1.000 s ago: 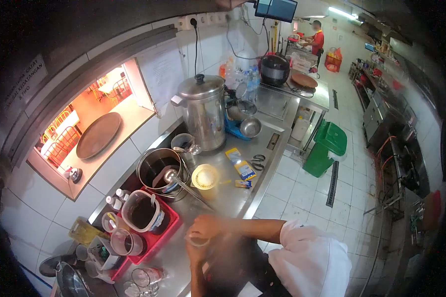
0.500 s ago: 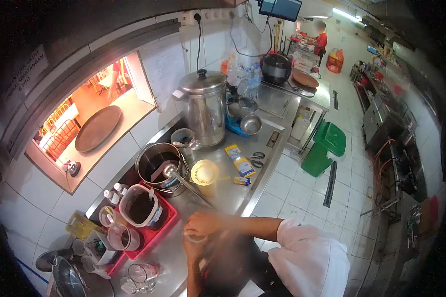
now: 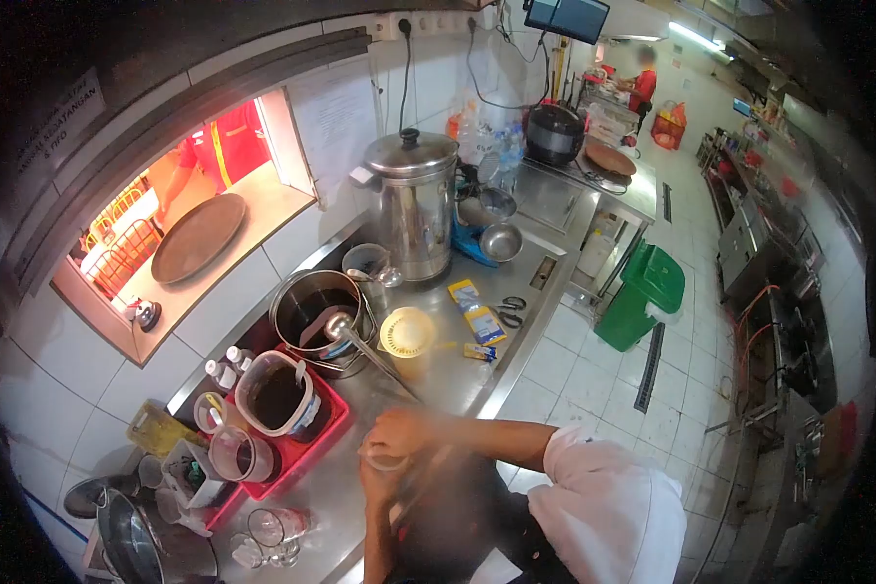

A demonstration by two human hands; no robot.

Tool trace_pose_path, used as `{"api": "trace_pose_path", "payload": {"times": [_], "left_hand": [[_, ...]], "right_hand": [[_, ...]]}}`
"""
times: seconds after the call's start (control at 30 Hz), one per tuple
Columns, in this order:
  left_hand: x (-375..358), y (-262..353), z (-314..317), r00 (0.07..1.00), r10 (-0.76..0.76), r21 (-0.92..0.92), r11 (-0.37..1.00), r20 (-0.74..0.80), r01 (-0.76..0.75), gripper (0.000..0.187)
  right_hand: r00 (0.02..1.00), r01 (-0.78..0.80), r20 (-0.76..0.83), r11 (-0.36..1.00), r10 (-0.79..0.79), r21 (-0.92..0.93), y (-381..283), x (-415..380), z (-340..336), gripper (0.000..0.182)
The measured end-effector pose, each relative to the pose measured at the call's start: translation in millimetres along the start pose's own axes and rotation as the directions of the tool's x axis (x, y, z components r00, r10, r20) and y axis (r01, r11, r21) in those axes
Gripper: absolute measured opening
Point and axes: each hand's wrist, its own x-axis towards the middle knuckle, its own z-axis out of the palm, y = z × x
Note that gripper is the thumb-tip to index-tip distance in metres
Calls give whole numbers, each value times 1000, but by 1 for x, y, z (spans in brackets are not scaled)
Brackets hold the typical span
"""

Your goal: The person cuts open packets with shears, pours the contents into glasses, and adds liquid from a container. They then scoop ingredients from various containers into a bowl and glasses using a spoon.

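My left hand [image 3: 380, 479] is low over the steel counter, its fingers curled round what looks like a small clear glass [image 3: 387, 463]; only a pale round rim shows. Over it lies my right hand [image 3: 399, 434], closed, its fingers partly blurred and hiding most of the piece. Just beyond my knuckles ends the handle of a metal ladle [image 3: 341, 327], which rests across the rim of a steel pot [image 3: 284, 311] of dark liquid. A yellow citrus juicer [image 3: 408, 334] stands to the right of the ladle.
A red tray [image 3: 336, 424] carries tubs of dark liquid. Glass mugs [image 3: 274, 527] stand near the front edge. Farther back are a large steel urn [image 3: 411, 219], scissors [image 3: 509, 313] and yellow-blue packets [image 3: 477, 311]. A green bin [image 3: 638, 302] stands on the floor.
The view has shifted slightly, so things sit a little to the right. A person in red has come into the serving window. My hands stay together in nearly the same pose.
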Motion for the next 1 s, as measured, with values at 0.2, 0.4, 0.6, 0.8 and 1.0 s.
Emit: {"api": "trace_pose_path", "payload": {"times": [0.2,0.4,0.6,0.8,1.0], "left_hand": [[-5,53,-2,996,46,-154,986,-79,-57,58],[-3,23,2,997,-8,-95,996,-79,1,56],[8,-39,6,982,190,132,974,-18,-186,74],[1,41,-11,997,-61,-9,998,37,61,77],[-5,67,-20,999,10,-137,990,37,-5,63]], "right_hand": [[994,-110,-37,989,107,-97,-5,0,1,35],[968,-162,185,985,172,-66,-2,0,-13,35],[998,63,8,994,-64,92,21,-4,20,33],[979,-180,79,980,187,-85,-2,6,-14,31],[946,-183,248,975,210,-128,-2,9,-24,34]]}}
